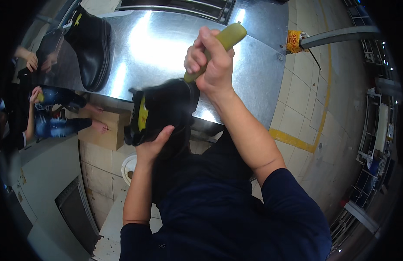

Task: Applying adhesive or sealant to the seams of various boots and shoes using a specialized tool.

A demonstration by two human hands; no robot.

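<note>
A black ankle boot (166, 104) is tilted in front of me over the near edge of the metal table, its opening and yellow inner label toward my left. My left hand (152, 145) grips it by the collar, thumb on top and fingers hidden beneath. My right hand (212, 61) is closed round an olive-green oblong sponge-like pad (232, 35). The pad's lower end is at the boot's toe; whether they touch I cannot tell. A second black boot (90, 52) lies farther left on the table.
The shiny metal table (262, 65) reaches across, with a metal rack (179, 8) at its far side. Other people's hands (31, 61) are at the left, near a cardboard box (110, 126). A white round container (129, 167) stands low by my left forearm.
</note>
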